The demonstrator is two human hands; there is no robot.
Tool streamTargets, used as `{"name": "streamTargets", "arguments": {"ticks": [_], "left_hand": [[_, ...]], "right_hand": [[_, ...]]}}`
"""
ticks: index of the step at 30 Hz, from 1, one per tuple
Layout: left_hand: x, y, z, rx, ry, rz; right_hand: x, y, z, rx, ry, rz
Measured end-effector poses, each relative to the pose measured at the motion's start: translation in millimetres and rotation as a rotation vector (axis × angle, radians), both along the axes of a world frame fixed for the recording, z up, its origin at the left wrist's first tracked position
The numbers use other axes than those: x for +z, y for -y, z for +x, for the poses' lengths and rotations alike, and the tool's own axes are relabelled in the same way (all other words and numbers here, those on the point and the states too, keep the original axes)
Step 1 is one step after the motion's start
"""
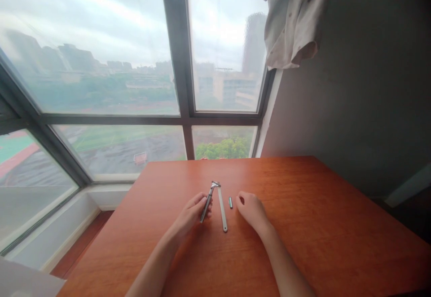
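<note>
A razor with a dark, slim handle is in my left hand, closed around the handle. Its head points up and away, tilted over the table. Just right of it, a long, thin, pale strip with a small hole at its near end lies on the table. The razor's head overlaps the strip's far end in view; whether they touch I cannot tell. Further right lies a small teal and dark piece, perhaps a blade cartridge. My right hand rests beside that piece, fingers curled in loosely, apart from it.
The reddish-brown wooden table extends to both sides and away toward a large window with grey frames. A pale cloth hangs at the upper right, before a grey wall.
</note>
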State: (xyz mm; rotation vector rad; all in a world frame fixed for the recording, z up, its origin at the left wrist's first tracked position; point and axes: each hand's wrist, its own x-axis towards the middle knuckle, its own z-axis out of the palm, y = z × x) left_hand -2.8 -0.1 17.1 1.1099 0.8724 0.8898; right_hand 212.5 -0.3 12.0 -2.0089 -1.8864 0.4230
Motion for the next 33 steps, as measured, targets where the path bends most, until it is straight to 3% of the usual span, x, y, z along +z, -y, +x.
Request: {"name": "streamTargets", "arguments": {"ticks": [3,6,10,20,33], "left_hand": [[3.4,2.3,2.6,-0.012,-0.073,0.041],[4.6,3.0,5.3,-0.003,-0.141,0.080],[3.9,3.6,9.1,0.015,-0.207,0.070],[-0.8,0.7,10.3,-0.062,-0.233,0.046],[-4.1,-1.7,10.7,-0.095,-0.244,0.029]], "right_hand": [[2.7,0.4,-2.3,0.139,-0.371,0.071],[2.9,1.5,-4.1,0.286,-0.769,0.049],[0.7,1.8,-5.3,0.389,-1.058,-0.016],[4.2,6.4,-7.1,0.528,-1.145,-0.043],[2.8,7.7,-8.2,0.535,-1.137,-0.029]]}}
